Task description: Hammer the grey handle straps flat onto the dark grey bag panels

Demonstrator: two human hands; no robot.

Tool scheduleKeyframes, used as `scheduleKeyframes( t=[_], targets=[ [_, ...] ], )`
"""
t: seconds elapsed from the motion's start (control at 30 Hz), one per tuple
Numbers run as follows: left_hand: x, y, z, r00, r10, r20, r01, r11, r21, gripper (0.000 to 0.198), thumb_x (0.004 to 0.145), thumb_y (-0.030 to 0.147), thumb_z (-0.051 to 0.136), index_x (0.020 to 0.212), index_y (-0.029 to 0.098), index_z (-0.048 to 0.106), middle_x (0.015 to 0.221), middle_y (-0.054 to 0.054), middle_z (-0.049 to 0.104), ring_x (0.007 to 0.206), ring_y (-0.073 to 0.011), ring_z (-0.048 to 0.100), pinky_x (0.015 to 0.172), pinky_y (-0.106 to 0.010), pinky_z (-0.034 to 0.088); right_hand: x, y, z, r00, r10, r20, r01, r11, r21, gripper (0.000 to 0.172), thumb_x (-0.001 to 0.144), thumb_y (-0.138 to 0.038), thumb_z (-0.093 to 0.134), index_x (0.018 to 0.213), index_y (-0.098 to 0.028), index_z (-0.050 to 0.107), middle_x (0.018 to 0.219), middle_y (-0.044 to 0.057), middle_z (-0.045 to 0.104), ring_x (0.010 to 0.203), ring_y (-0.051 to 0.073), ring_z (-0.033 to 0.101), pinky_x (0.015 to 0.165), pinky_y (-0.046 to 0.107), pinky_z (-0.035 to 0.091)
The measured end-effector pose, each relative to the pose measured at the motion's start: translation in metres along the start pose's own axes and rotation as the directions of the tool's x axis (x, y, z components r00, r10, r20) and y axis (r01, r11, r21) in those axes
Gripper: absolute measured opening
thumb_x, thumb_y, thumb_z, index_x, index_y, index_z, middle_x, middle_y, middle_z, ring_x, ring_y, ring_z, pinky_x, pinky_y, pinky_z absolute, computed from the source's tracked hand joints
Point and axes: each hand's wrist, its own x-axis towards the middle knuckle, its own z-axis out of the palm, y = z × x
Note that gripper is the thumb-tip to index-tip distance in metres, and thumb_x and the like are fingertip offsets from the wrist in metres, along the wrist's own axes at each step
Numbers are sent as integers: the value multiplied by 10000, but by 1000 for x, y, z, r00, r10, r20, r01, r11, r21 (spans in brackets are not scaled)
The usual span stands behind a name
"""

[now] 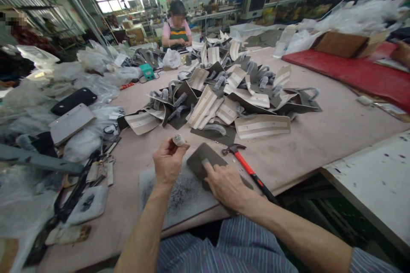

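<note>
My left hand (167, 164) is closed around a short whitish cylinder (178, 139) with a round metal end facing up, held above the left part of a grey board (150, 194). The board is strewn with dark specks. A dark grey-green flat panel (200, 153) with rounded corners lies over the board's right side. My right hand (226, 183) grips this panel, its index finger pressed on the upper face; part of the panel is hidden beneath the hand. A claw hammer (248, 168) with a red and black handle rests just right of the panel.
A heap of beige-backed dark panels (208, 104) with plastic-wrapped handles covers the table's middle. Clear plastic bags (83, 72) and tools crowd the left. A red mat (346, 68) lies at right. A person (177, 30) works across the table.
</note>
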Motion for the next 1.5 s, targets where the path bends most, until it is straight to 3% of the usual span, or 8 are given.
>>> scheduleKeyframes(
  t=[0.3,0.57,0.7,0.97,1.13,1.23,1.3,1.5],
  targets=[
    [-36,-93,26,945,-279,169,299,948,-107,364,714,339,779,1019,175,668,882,-36,759,842,-191,719,835,-319,565,-9,-16,30,972,229,55,-235,921,311,280,985,-395,490,1113,-172,601,1000,122,724,881,259,710,725,334,494],
    [-39,-110,26,934,-277,225,292,956,-38,359,788,365,730,1080,177,643,939,-68,771,903,-208,728,869,-341,556,-27,12,50,966,245,-80,-147,778,611,433,988,-395,461,1350,-160,489,1035,92,689,908,213,663,800,326,502],
    [-40,-110,26,937,-258,235,261,965,19,287,804,343,708,1039,187,658,941,-59,772,903,-205,724,863,-330,553,-42,65,58,873,431,-227,-329,865,380,362,977,-372,457,1224,-130,563,1042,138,623,957,259,600,849,376,475],
    [-40,-106,28,947,-187,263,138,971,193,188,829,297,645,985,195,670,921,-32,763,865,-184,711,816,-288,541,-67,121,68,831,549,89,-556,822,123,163,919,-289,552,1009,-157,581,917,81,572,817,208,566,708,305,408],
    [-43,-105,33,963,-96,253,14,951,309,129,817,239,622,930,203,675,872,-21,753,812,-178,700,772,-272,532,-53,112,44,679,492,545,-704,228,672,67,848,-224,536,848,-197,474,720,-12,500,593,122,486,556,245,399],
    [-46,-105,35,967,-41,250,-53,931,360,135,813,227,610,929,204,674,841,-18,743,781,-177,691,749,-270,524,-46,95,21,684,343,643,-664,-72,744,93,882,-298,461,853,-210,453,653,-52,443,455,87,377,432,219,333],
    [-48,-105,35,963,-8,268,-98,920,379,139,812,218,601,930,202,672,825,-16,736,762,-175,683,738,-269,517,-42,81,10,751,402,523,-566,-17,825,200,929,-398,409,868,-216,466,604,-69,404,421,89,333,405,218,283],
    [-50,-108,35,958,43,283,-166,888,428,99,820,214,587,879,200,665,775,-16,712,712,-170,660,701,-265,496,-32,68,-18,955,246,-165,-132,852,506,257,950,-402,446,774,-219,485,583,-14,482,491,125,399,497,281,250]
  ],
)
